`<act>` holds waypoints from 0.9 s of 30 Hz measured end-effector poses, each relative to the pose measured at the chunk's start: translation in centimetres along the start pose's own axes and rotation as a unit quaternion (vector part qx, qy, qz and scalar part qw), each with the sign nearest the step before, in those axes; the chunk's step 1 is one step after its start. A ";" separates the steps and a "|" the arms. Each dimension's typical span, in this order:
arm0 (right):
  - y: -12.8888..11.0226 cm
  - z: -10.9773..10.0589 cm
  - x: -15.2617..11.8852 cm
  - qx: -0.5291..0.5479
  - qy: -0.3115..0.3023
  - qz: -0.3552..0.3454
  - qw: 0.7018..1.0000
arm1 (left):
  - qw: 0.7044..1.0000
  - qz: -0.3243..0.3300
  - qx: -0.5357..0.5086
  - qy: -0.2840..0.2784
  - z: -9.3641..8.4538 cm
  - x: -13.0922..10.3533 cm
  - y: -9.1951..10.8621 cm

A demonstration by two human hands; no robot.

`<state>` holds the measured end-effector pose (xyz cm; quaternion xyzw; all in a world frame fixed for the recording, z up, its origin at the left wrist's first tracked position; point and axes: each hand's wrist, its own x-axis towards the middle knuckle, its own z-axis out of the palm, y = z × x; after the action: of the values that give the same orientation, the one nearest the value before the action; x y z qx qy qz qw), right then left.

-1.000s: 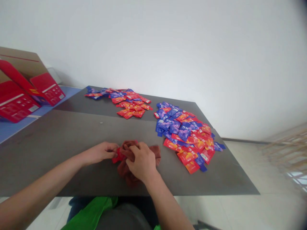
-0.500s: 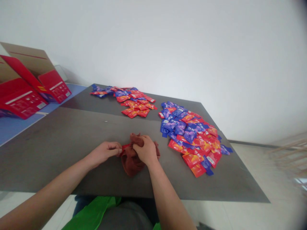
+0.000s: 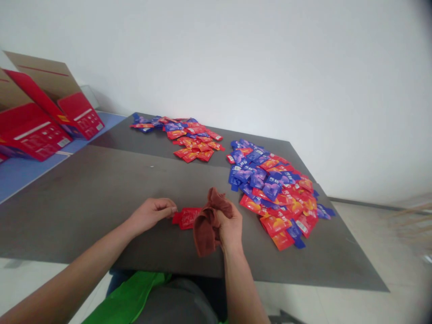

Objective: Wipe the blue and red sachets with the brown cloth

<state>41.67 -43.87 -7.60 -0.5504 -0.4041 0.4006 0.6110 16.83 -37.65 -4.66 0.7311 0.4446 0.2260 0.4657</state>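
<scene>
A red packet (image 3: 189,218) lies on the grey table in front of me, its left end pinched between the thumb and fingers of my left hand (image 3: 151,215). My right hand (image 3: 231,225) is closed around a bunched brown cloth (image 3: 206,225), which hangs over the packet's right end and hides it. To the right spreads a large pile of blue and red packets (image 3: 273,186).
Farther back on the grey table (image 3: 101,180) lies a smaller pile of red and blue packets (image 3: 192,135). At the far left, open red cardboard boxes (image 3: 37,130) stand on a blue surface (image 3: 16,177). A white wall rises behind.
My right hand has moved right with the brown cloth, uncovering most of the red packet. My left hand still pinches the packet's end. The view has shifted slightly.
</scene>
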 end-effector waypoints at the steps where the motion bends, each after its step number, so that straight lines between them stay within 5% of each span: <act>1: -0.8 -0.1 0.0 -0.030 -0.002 -0.016 0.999 | 1.000 0.000 0.004 0.001 0.1 0.0 0.1; 4: -3.4 -0.1 -0.3 -0.201 -0.033 -0.100 0.974 | 1.000 0.006 0.017 0.005 0.2 -0.1 0.1; 9: -4.6 1.8 -0.8 -0.481 -0.120 -0.115 0.861 | 0.998 0.024 0.049 0.010 0.5 -0.2 -0.2; 14: -3.4 2.6 -1.0 -0.542 -0.170 -0.114 0.815 | 0.995 0.050 0.080 0.013 0.9 -0.6 0.1; 27: -3.1 -2.2 -1.0 -0.279 -0.235 -0.140 0.921 | 0.998 0.028 0.051 0.033 0.6 -0.9 -0.2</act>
<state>43.49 -45.77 -4.69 -0.5263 -0.7043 0.3003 0.3698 16.79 -38.66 -5.07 0.7582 0.4502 0.2397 0.4063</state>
